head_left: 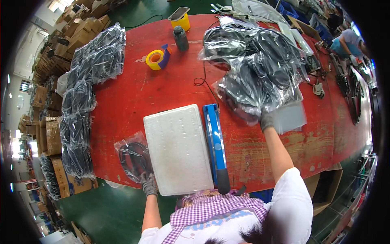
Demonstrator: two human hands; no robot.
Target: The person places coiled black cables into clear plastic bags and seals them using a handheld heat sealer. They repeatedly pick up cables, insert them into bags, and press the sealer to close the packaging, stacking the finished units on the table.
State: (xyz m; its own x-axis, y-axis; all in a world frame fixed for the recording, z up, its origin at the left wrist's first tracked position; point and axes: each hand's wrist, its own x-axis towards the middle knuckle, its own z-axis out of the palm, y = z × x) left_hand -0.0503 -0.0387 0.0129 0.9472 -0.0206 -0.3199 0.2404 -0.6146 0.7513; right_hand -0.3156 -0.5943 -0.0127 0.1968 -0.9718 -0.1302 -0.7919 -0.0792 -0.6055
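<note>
We note the left grey-gloved hand (149, 185), fingers closed on a clear plastic bag (135, 156) at the near edge of the red bench (162, 87), beside the white foam slab (176, 148); a loosened hold could, we judge, drop it to the green floor (109, 207). Blur keeps us from telling whether the right grey-gloved hand's (266, 121) fingers grip the heap of clear bags (260, 61); the bags contain black coils (239, 87).

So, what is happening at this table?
The person's gloved left fingers are on a bagged black coil beside a white foam block. The right fingers are at the near edge of a pile of bagged coils; whether they grip is unclear. A blue heat sealer lies right of the block, and more bags line the left edge of the red table.
</note>
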